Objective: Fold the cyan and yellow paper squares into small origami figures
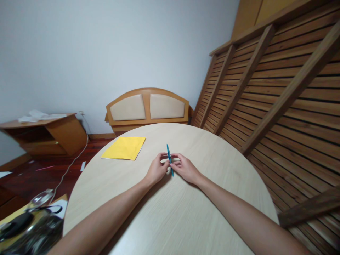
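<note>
A thin blue piece of paper [168, 150], apparently folded, stands nearly edge-on above the middle of the table, so its faces hardly show. My left hand [158, 168] pinches it from the left, with thumb and fingers against its side. From the right, my right hand [185, 168] closes its fingertips on the same paper. Farther back and to the left, a flat yellow sheet of paper [124, 148] with a white underside lies on the table, apart from both hands.
The round pale wooden table [207, 152] fills the centre. Behind it stands a headboard [147, 106] with two cream panels. Slatted wood [265, 92] leans along the right. At left are a low cabinet [66, 134], a white cable [77, 158] and dark bagged items [39, 226].
</note>
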Tool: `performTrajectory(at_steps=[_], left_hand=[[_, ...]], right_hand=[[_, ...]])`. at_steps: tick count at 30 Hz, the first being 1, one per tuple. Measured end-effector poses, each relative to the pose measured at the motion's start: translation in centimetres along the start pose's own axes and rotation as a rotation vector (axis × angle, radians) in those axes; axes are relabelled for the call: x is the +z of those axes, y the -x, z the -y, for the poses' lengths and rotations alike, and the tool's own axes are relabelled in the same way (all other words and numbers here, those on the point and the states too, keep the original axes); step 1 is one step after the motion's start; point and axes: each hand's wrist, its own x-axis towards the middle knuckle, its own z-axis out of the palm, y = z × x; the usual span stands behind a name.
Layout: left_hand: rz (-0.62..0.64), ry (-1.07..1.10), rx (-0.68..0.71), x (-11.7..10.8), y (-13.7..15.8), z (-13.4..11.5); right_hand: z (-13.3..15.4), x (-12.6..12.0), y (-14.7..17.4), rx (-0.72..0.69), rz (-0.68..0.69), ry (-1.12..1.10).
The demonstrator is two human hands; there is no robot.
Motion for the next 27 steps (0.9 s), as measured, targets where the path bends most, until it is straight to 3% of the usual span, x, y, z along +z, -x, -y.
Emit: performTrajectory(at_steps=[8, 12, 16, 27], left_hand=[[-0.005, -0.078, 0.062, -0.16, -0.34, 0.44], [-0.058, -0.265, 0.113, -0.25, -0.23, 0.39], [-0.101, -0.412, 0.08, -0.17, -0.17, 0.22], [-0.1, -0.358, 0.074, -0.09, -0.42, 0.75]], right_hand=[[-0.19, 0.05, -0.21, -0.028, -0.037, 0.019], [-0.3, 0.01, -0.18, -0.099, -0.063, 0.139], [-0.09, 0.1, -0.09, -0.135, -0.068, 0.233], [-0.03, 0.71, -0.06, -0.132, -0.055, 0.335]])
